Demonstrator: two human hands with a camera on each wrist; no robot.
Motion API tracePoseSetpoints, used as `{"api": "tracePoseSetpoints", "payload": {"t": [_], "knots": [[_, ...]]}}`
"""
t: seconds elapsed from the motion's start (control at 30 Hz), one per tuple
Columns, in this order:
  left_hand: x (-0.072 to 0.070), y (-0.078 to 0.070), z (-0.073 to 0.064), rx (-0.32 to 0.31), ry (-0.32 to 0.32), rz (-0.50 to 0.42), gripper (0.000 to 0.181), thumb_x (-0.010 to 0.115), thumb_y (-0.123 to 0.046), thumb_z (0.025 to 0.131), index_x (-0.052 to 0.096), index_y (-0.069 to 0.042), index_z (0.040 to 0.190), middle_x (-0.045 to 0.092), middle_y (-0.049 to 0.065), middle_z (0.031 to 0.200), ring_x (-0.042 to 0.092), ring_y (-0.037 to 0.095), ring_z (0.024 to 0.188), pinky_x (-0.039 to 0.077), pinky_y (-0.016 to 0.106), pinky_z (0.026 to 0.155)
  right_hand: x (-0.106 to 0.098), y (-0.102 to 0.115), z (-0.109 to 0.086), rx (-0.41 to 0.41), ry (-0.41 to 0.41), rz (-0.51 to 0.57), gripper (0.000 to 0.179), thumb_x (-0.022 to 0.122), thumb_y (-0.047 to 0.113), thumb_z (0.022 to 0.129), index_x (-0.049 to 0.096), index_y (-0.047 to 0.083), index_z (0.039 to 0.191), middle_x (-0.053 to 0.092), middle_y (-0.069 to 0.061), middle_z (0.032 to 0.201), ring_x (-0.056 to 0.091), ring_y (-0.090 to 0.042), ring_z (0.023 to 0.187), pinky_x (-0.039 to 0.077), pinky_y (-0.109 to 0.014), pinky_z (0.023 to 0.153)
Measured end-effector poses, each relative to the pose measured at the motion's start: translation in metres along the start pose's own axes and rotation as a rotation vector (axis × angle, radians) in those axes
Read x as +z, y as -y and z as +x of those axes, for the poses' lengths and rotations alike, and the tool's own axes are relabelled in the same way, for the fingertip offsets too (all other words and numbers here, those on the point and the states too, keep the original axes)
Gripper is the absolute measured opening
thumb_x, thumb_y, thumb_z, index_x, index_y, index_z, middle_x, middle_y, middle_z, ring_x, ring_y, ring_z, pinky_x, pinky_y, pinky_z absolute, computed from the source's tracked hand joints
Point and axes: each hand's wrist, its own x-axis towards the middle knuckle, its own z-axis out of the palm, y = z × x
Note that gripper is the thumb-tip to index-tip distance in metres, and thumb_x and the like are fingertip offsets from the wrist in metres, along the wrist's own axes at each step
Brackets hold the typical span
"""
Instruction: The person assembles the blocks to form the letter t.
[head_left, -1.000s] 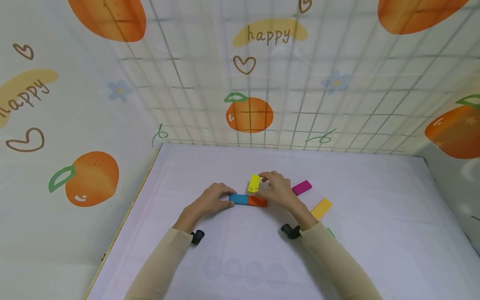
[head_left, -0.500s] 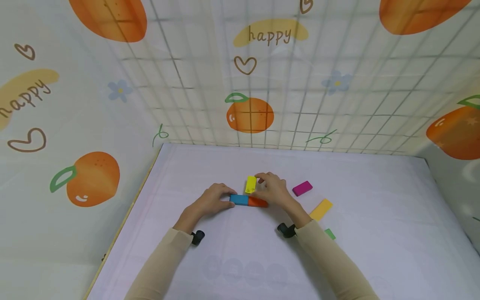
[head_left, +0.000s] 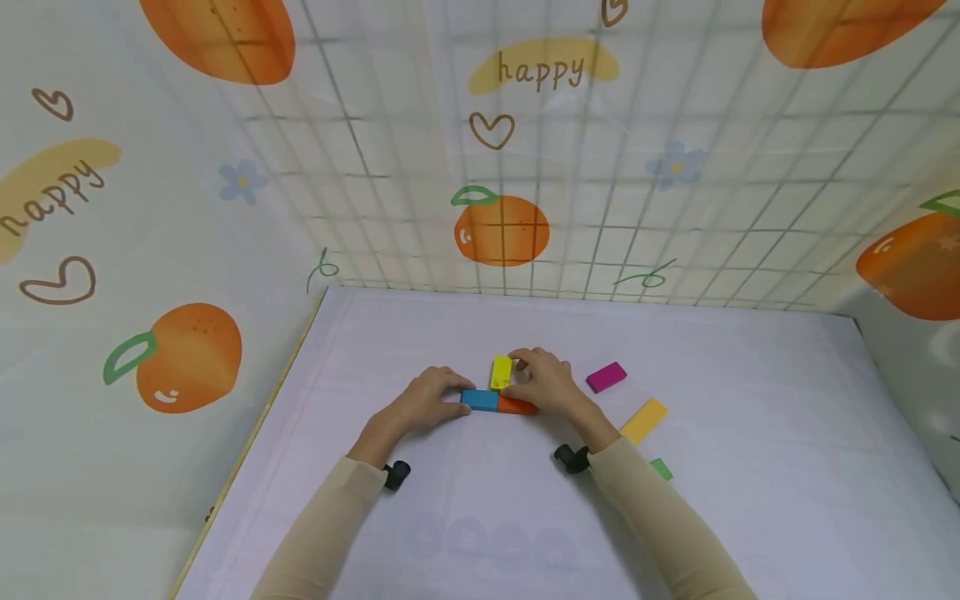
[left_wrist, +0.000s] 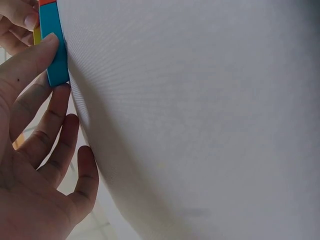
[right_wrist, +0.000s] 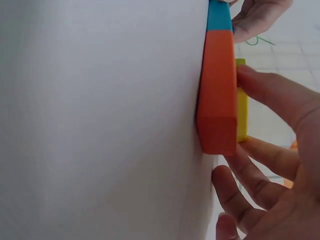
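A blue block point(head_left: 480, 401) and an orange-red block point(head_left: 516, 405) lie end to end in a row on the table. My left hand point(head_left: 427, 398) pinches the blue block's left end between thumb and fingers, as the left wrist view also shows. Just behind the row is a yellow block point(head_left: 501, 372), its near end right at the seam between the two. With thumb and index finger, my right hand point(head_left: 547, 382) pinches the yellow block along its right side. In the right wrist view the orange-red block point(right_wrist: 218, 85) partly hides the yellow block point(right_wrist: 242, 115).
To the right of my right hand lie a magenta block point(head_left: 606, 377), a yellow-orange block point(head_left: 644, 420) and a green block point(head_left: 662, 469), partly covered by the sleeve. A patterned cloth wall point(head_left: 390, 208) rises behind the white table point(head_left: 750, 400).
My right hand has moved left and slightly nearer with the yellow block, which now stands straighter against the row. More of the green block shows. The left hand has stayed in place.
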Motion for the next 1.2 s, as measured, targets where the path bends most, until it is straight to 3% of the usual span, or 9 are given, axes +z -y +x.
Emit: {"api": "tracePoseSetpoints", "payload": {"t": [0.57,1.2], "knots": [[0.0035,0.0023,-0.0009,-0.009,0.002,0.005,0.035,0.078,-0.026,0.090,0.071,-0.018,0.123,0.064,-0.001,0.120,0.052,0.022,0.117,0.042,0.047,0.102,-0.0006,-0.0056,0.0058,-0.007,0.082,0.001,0.066,0.082,0.039,0.082,0.059,0.013,0.138,0.062,-0.002,0.114,0.053,-0.022,0.098,0.038,-0.050,0.086],[0.0020,0.0038,0.0012,-0.002,0.003,0.015,0.035,0.078,-0.028,0.090,0.071,-0.020,0.123,0.063,-0.002,0.122,0.051,0.021,0.118,0.041,0.048,0.102,-0.0022,-0.0065,0.0074,-0.019,0.083,0.004,0.067,0.082,0.040,0.082,0.058,0.012,0.138,0.061,-0.003,0.113,0.052,-0.023,0.098,0.038,-0.051,0.087]]}}
